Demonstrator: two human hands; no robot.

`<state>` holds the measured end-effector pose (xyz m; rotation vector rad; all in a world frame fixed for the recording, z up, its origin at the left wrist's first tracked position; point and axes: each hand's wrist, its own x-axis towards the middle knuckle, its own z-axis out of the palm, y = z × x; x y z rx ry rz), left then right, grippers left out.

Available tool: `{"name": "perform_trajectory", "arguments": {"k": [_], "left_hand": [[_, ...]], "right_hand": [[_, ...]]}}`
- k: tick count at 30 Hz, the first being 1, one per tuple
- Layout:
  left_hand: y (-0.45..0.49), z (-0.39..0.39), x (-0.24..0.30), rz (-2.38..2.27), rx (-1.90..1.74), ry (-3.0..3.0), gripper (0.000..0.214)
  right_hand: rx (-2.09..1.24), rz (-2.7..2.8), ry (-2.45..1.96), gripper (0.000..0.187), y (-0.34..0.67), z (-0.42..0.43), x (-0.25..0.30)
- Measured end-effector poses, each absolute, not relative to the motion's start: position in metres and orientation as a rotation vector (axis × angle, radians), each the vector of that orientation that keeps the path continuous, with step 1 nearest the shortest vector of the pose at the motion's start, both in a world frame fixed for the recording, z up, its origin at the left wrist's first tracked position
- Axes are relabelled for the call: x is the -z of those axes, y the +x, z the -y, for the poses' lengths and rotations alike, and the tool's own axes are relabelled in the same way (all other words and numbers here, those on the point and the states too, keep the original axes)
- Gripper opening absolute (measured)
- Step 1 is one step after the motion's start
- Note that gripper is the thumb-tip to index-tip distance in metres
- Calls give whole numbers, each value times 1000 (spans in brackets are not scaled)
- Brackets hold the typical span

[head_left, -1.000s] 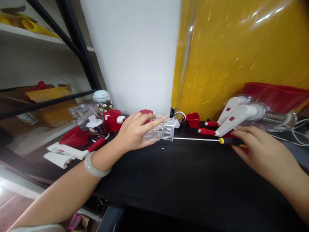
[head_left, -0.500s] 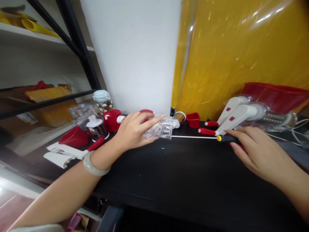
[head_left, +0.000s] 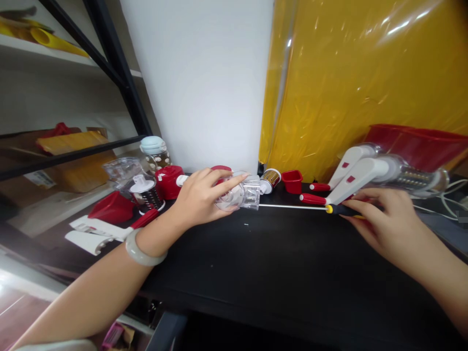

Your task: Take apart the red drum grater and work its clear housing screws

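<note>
My left hand (head_left: 204, 195) is wrapped over a clear plastic housing (head_left: 250, 191), pressing it to the black table. In my right hand (head_left: 387, 214) is a screwdriver (head_left: 341, 210) with a black and yellow handle, pinched between thumb and fingers. Its long metal shaft lies level and reaches the right end of the housing; the tip is hidden there. Just behind the housing lies a metal grater drum (head_left: 270, 181), beside a small red cup (head_left: 292, 182). White crank handles with red grips (head_left: 351, 183) rest close behind my right hand.
On the left stand a red base (head_left: 170, 182), another grater drum (head_left: 147, 194), a red pusher (head_left: 111, 207), white handle parts (head_left: 97, 228) and a bottle with a pale blue lid (head_left: 155, 152). A red bin (head_left: 417, 145) sits back right. The black table (head_left: 256, 273) extends in front.
The fingers of my right hand have shifted and turned on the screwdriver handle, now more bunched. My left hand and the clear housing have stayed in place.
</note>
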<state>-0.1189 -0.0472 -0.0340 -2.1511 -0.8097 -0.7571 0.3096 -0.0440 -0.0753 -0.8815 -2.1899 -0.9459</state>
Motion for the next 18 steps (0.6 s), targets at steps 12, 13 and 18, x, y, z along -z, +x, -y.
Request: {"name": "perform_trajectory", "arguments": {"k": [12,13,18], "left_hand": [[-118,47,35,812,740,-2149,64],[-117,48,35,809,741,-2150,64],[-118,47,35,800,754,-2159,64]], "right_hand": [[927,2278,-1011,34,312,52,79],[946,2278,-992,30,311,52,78],[1041,2235,-944,34,303,54,71]]}}
